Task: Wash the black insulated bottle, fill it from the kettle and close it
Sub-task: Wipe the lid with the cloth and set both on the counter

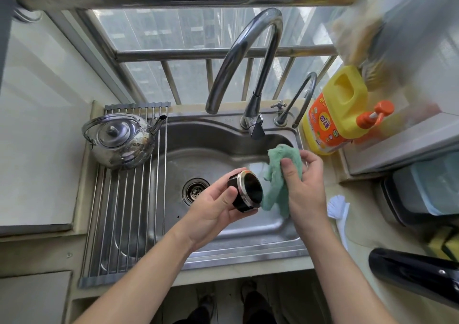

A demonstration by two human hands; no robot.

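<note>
Left hand (211,207) grips the black bottle cap (248,189); right hand (305,187) pinches a green cloth (274,189). Best to twist the cloth inside, over the sink (248,246).

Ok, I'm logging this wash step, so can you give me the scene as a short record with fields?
left hand: holds black cap over the sink
right hand: holds green cloth beside the cap's open end
kettle: on drying rack, lid on
black bottle: lying on counter, far right
tap: no water visible
stage: likely wiping the cap; bottle not yet filled
</note>
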